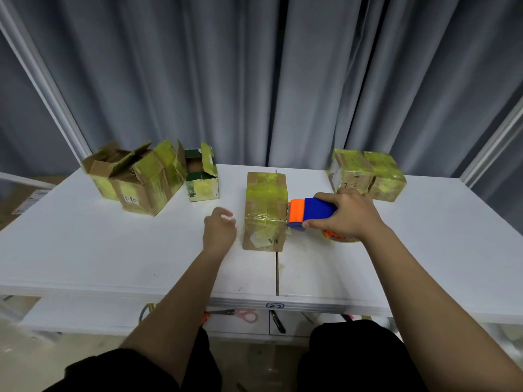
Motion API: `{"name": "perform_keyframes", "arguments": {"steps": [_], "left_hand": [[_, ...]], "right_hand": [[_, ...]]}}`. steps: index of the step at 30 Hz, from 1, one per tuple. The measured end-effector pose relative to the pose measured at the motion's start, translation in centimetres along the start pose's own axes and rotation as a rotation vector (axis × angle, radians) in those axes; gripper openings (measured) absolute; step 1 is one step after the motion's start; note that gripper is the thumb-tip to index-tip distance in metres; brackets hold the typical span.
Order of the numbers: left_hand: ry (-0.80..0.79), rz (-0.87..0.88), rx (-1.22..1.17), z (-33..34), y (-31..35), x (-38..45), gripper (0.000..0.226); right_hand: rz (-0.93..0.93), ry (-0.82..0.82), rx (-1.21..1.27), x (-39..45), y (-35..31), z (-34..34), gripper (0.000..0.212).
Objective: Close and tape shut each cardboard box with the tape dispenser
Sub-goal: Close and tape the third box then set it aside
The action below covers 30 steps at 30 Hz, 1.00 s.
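A closed cardboard box [264, 210] with yellowish tape lies in the middle of the white table [113, 250]. My right hand [346, 215] grips the blue and orange tape dispenser [310, 213], whose orange front touches the box's right side. My left hand [220, 227] hovers just left of the box with fingers curled, holding nothing. At the back left stand two open boxes [141, 179] and a smaller open green and white box [201, 176]. Two closed taped boxes [368, 174] sit at the back right.
A grey curtain hangs behind the table. A seam runs down the table's middle toward its front edge [276, 275]. On a lower shelf under the front edge lie scissors [240, 315] and pens [277, 321].
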<state>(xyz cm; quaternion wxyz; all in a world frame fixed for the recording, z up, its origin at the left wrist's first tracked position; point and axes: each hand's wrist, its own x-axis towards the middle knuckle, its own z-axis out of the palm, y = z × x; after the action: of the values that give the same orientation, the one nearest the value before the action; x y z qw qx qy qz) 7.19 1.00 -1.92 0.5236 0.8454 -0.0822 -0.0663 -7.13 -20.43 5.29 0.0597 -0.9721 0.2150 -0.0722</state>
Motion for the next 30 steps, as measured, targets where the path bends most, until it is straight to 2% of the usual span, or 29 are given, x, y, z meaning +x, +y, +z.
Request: {"name": "perform_keyframes", "arguments": {"steps": [1,3,7,11,16,19,23,26,30], "left_hand": [[0.020,0.122,0.039,0.0,0.9,0.1,0.013],[-0.041,0.312,0.092,0.6,3.2,0.0,0.023],[-0.245,0.530,0.277,2.8,6.0,-1.1,0.036],[-0.352,0.533,0.575,4.8,6.4,-1.0,0.046],[-0.268,0.519,0.876,6.3,4.8,0.2,0.054],[-0.301,0.522,0.888,5.4,3.4,1.4,0.053],[-0.360,0.527,0.868,4.9,3.4,2.2,0.052],[-0.399,0.521,0.855,4.5,3.6,2.5,0.054],[-0.433,0.539,0.855,4.1,3.9,2.4,0.060]], "right_hand": [[0.004,-0.010,0.007,-0.1,0.1,-0.1,0.070],[0.011,-0.023,0.024,-0.2,0.2,-0.2,0.071],[0.015,-0.016,0.036,-0.3,0.4,0.1,0.071],[0.023,-0.035,0.039,-0.5,1.1,0.0,0.071],[0.015,-0.053,0.119,-0.4,1.5,0.3,0.069],[0.009,-0.082,0.280,-0.3,1.4,1.0,0.064],[0.046,-0.166,0.739,-0.1,2.7,1.4,0.035],[0.084,-0.260,0.789,-0.2,3.5,1.3,0.037],[0.122,-0.264,0.860,-0.6,3.5,1.0,0.036]]}}
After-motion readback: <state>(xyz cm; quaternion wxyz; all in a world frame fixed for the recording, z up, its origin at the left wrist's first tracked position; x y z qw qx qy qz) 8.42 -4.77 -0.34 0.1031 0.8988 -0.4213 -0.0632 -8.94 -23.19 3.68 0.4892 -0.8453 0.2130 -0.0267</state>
